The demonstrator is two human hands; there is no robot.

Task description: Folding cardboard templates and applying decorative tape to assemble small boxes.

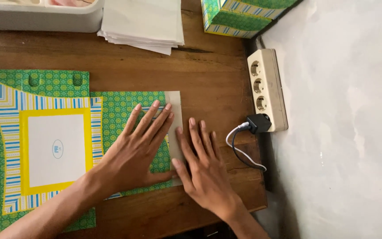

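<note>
I see the flat green patterned carton blank (45, 146) lying unfolded on the wooden table (208, 79), its long axis running left to right, its plain side flap (176, 115) pointing toward the wall. My left hand (140, 146) presses flat and open on the green panel, clasping nothing. My right hand (202, 166), also spread flat, rests on the flap's edge just beside it.
</note>
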